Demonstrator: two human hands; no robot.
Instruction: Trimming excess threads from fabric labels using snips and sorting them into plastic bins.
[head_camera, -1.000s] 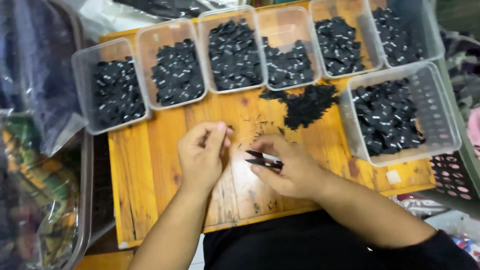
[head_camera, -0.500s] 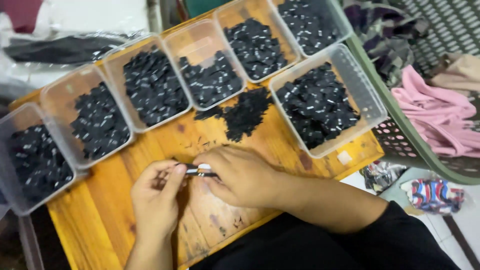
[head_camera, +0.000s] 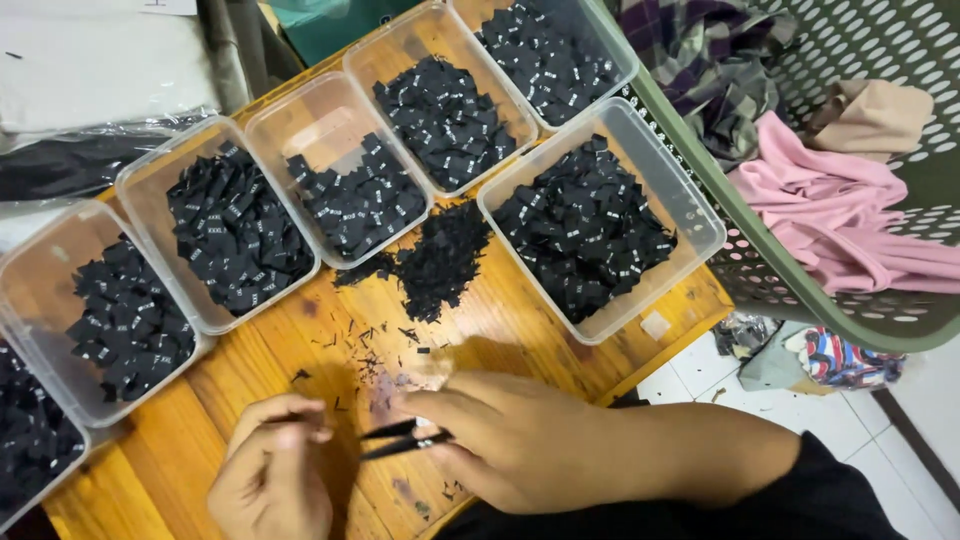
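Pinched in the right hand (head_camera: 505, 445) is a thin black tool, looks like small scissors or tweezers (head_camera: 405, 438), fingers closed round its handle end. Its long axis runs nearly level, tips pointing left straight at the left hand (head_camera: 270, 480), which sits just beside them with thumb and fingers curled together as if nipping something tiny. I honestly can't tell what's between those fingertips, too small and dark. So the left hand is the nearer one to the tool tips, and the right one drives the tool.

Only one view here, the head camera looking down, so here's the rest of it. Both hands rest low on an orange-brown slatted wooden board (head_camera: 520, 330). Up and a bit right from the grip lies a loose heap of little black fabric tags (head_camera: 440, 255), well apart from the hands, with black thread snippets (head_camera: 370, 350) scattered between.

Counting: seven clear plastic rectangular tubs (head_camera: 590, 215) hold black tags, one of them barely poking in at the left edge. Six run in a slanted row, the seventh sits in front on the right. One green perforated plastic laundry basket (head_camera: 800, 300) with pink cloth (head_camera: 840, 220) stands to the right.
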